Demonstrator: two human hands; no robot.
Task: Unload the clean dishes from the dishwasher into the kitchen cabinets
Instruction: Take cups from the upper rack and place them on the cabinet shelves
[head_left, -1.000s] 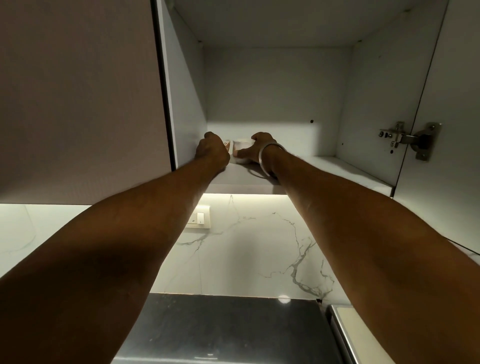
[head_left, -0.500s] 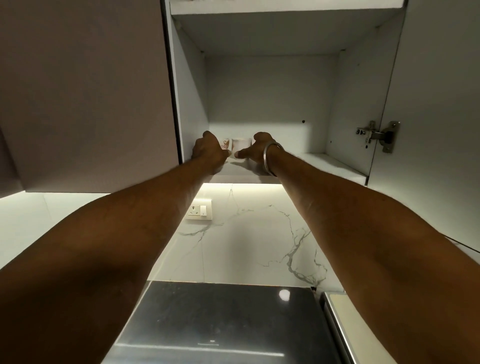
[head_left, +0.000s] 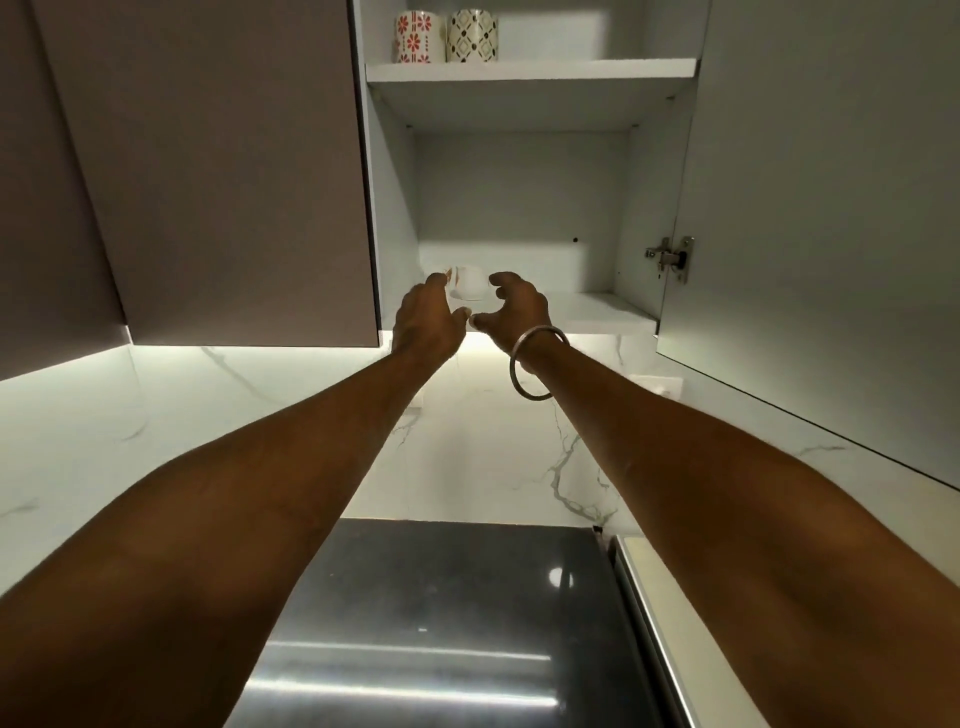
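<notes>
My left hand (head_left: 423, 322) and right hand (head_left: 514, 309) hang side by side before the left end of the lower shelf (head_left: 608, 314). A cup (head_left: 470, 283) sits on that shelf behind them. On the upper shelf (head_left: 571, 70), the left mug (head_left: 418, 36) stands just beside the right mug (head_left: 472, 35). The open door (head_left: 831, 208) is to my right and the countertop (head_left: 441, 597) below.

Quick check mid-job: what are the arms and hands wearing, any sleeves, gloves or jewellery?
Both forearms are bare, with no sleeves in view. Neither the left hand nor the right hand wears a glove. The only item is a thin, plain silver-coloured bangle on the right wrist.
</notes>
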